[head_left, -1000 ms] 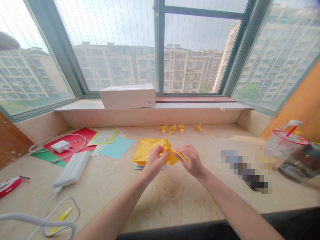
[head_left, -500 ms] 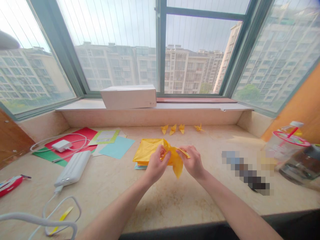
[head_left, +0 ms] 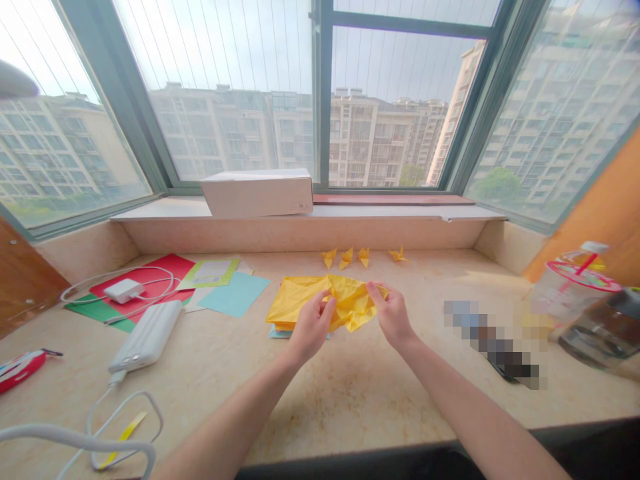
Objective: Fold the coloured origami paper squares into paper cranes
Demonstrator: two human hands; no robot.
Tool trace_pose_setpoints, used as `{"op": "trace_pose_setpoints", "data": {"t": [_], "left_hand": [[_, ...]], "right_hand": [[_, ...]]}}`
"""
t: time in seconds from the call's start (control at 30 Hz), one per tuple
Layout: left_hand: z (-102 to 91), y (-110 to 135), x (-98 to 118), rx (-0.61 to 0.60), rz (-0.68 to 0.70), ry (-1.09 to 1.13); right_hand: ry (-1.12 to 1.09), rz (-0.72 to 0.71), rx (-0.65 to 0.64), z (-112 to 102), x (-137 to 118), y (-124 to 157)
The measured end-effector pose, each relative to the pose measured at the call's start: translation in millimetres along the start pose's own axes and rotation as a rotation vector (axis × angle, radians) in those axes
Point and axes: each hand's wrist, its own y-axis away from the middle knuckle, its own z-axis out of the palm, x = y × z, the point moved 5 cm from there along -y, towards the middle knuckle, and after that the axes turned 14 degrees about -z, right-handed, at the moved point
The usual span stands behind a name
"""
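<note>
A white box (head_left: 257,198) sits on the windowsill (head_left: 390,212). On the bench (head_left: 345,420), a white power bank (head_left: 146,338) lies near a white charger (head_left: 124,291); at right, a red straw (head_left: 586,263) leans from a cup (head_left: 553,293), near a dark, pixelated object (head_left: 500,347), hard to identify.

The left grip (head_left: 313,325) and the right grip (head_left: 395,317) are plain bare hands, slender in the fingers and rounded at the thumbs, each narrowing to a slim, uncovered wrist above the desk (head_left: 350,407). The left forearm (head_left: 240,407) and the right forearm (head_left: 463,399) are just as bare and smooth in outline — thin at the wrist, fuller toward the desk's near edge. Below that same edge lies a dark patch (head_left: 400,466) — clothing or shadow, I cannot tell which.
</note>
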Motion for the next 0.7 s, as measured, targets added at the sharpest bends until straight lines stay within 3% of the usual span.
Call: {"op": "trace_pose_setpoints", "data": {"t": [0.3, 0.53, 0.7], "left_hand": [[-5.7, 5, 6, 0.141, 0.179, -0.436], [-8.4, 6, 5, 0.163, 0.233, -0.493], [-15.2, 2, 6, 0.199, 0.146, -0.443]], "right_hand": [[0.013, 0.065, -0.003, 0, -2, 1], [0.128, 0.057, 0.018, -8, 3, -2], [0.122, 0.078, 0.024, -10, 9, -4]]}}
